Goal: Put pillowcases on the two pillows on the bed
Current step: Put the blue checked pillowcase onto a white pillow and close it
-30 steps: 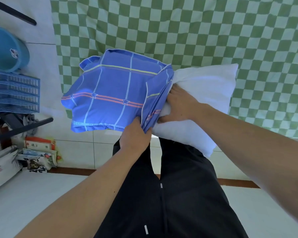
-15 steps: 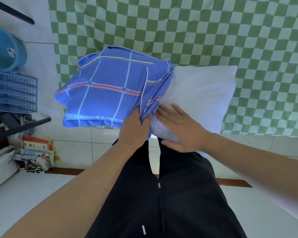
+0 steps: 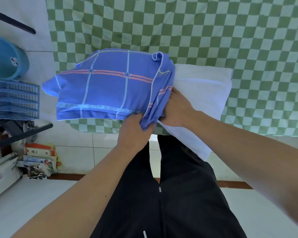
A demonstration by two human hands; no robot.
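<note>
The left hand [image 3: 136, 133] gripped the bunched mouth of the blue pillowcase [image 3: 108, 86]; the right hand [image 3: 176, 109] gripped the white pillow [image 3: 203, 90] at the bed [image 3: 248, 40] edge. Probably best: hold the mouth wide, feed corners first.

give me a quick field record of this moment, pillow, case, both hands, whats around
pillow: white pillow, about half still bare, lying at the near edge of the bed
pillowcase: blue pillowcase with orange stripes and SLEEP lettering, drawn over the pillow's left part, its open end bunched at the middle
left hand: left hand grips the bunched lower edge of the case
right hand: right hand at the case opening, fingers hidden under the fabric, resting on the pillow
bed cover: green checked sheet
nearby: blue basin, blue plastic racks
</note>
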